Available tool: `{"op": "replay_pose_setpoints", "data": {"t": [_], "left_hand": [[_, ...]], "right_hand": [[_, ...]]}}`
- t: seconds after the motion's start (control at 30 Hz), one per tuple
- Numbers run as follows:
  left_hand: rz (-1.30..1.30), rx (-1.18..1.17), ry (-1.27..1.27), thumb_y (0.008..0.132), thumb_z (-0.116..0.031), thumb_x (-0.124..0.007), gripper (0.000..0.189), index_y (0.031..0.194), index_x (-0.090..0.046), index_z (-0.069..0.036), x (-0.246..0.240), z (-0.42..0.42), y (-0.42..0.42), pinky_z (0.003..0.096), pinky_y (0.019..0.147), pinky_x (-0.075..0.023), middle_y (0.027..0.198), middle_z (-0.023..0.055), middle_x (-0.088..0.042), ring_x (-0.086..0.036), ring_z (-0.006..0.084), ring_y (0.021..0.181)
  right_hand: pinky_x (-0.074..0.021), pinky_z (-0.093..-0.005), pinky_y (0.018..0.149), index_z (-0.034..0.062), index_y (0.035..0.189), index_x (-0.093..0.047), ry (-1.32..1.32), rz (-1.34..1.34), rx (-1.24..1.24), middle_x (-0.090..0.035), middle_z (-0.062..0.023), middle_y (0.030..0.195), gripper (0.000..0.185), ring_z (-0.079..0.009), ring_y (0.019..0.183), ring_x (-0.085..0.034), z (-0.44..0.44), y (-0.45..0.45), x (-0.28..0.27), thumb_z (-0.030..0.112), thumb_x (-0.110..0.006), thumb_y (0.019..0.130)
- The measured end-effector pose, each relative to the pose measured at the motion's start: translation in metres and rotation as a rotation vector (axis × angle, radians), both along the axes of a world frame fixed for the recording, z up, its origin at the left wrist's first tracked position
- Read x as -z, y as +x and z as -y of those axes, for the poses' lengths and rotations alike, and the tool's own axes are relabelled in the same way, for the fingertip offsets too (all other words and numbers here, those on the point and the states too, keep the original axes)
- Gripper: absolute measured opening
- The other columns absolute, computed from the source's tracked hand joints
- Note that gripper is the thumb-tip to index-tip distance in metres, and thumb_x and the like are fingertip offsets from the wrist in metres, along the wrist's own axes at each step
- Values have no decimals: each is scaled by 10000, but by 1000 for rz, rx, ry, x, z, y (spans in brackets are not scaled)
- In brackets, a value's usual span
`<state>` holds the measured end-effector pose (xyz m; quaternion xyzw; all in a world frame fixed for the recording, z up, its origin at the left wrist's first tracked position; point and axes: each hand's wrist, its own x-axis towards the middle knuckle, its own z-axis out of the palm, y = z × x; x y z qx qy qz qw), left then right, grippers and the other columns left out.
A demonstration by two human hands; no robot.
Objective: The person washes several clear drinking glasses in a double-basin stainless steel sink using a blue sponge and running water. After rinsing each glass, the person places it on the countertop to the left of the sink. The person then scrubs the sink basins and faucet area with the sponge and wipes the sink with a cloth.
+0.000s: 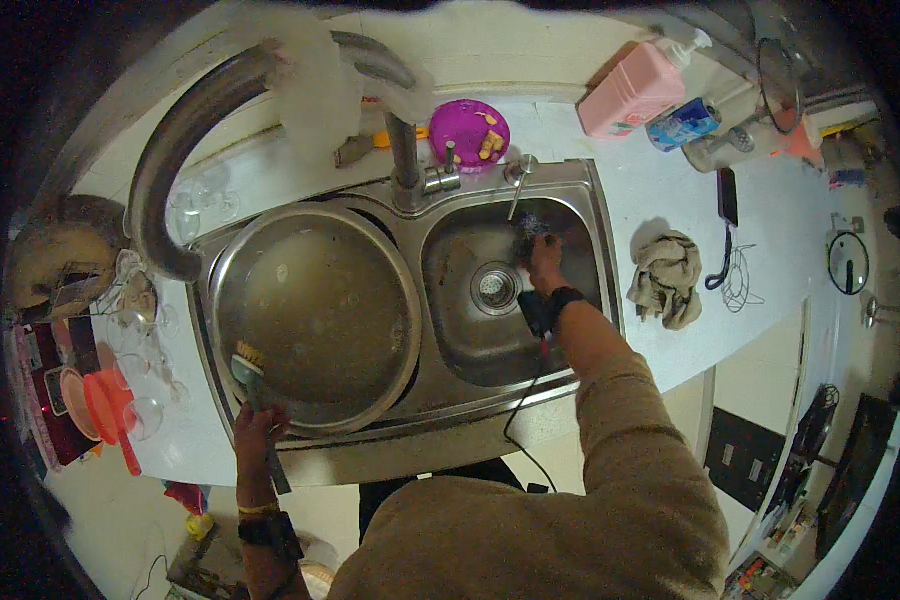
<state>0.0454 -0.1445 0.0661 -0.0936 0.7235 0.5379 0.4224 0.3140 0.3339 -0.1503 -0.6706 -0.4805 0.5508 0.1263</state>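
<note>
My left hand (259,424) grips the handle of a scrub brush (249,367), its tan bristles at the left inner rim of a large round metal pan (315,315). The pan covers the left side of the stainless steel sink (450,405) and holds cloudy liquid. My right hand (546,259) reaches into the right basin (457,300), above and right of the drain strainer (495,287). Beside its fingers is a dark, blurred patch with pale specks; whether it is a scourer in my grasp is unclear. A black wrist device (536,313) trails a cable.
A tall curved faucet (403,150) stands behind the sink, near a purple plate (469,135) with food scraps. To the right are a pink pump bottle (634,90), a blue can (682,124) and a crumpled cloth (667,281). Glassware and a red strainer (109,405) sit left.
</note>
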Motion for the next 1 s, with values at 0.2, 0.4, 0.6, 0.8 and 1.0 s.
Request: {"op": "replay_pose_setpoints", "data": {"t": [0.2,0.4,0.6,0.8,1.0], "left_hand": [[11,26,9,778,-147,-636,312,1050,-508,-66,4,-1,4,345,688,-524,959,92,-612,-606,215,817],[3,36,44,789,-119,-613,279,1036,-499,-57,8,7,-3,344,712,-520,905,87,-611,-608,215,795],[-181,156,167,792,-134,-577,236,986,-495,-26,21,4,-4,326,633,-511,856,108,-616,-611,198,726],[-14,180,239,784,-107,-581,142,885,-515,-32,22,-30,-8,307,556,-485,791,88,-608,-597,184,655],[-27,293,205,792,-97,-550,107,873,-526,-31,28,-56,-17,292,501,-445,722,67,-584,-563,162,589]], "right_hand": [[-414,-476,842,52,1157,-478,679,192,-378,-528,-230,1099,459,-416,1007,-486,29,-74,81,314,-566,790],[-383,-467,907,51,1236,-416,763,-33,-1213,-497,-230,1140,446,-416,1072,-445,106,-95,75,295,-450,864],[-409,-406,856,81,1243,-404,-444,-448,-497,-481,-117,1168,480,-274,1062,-468,134,-83,-57,425,-366,910],[-427,-402,736,134,1114,-463,-446,-673,-274,-510,-37,1033,384,-190,923,-487,135,-90,-170,444,-385,901],[-463,-429,777,132,1154,-493,263,-490,-761,-500,-81,1133,392,-269,1036,-488,203,-151,-185,351,-539,832]]}}
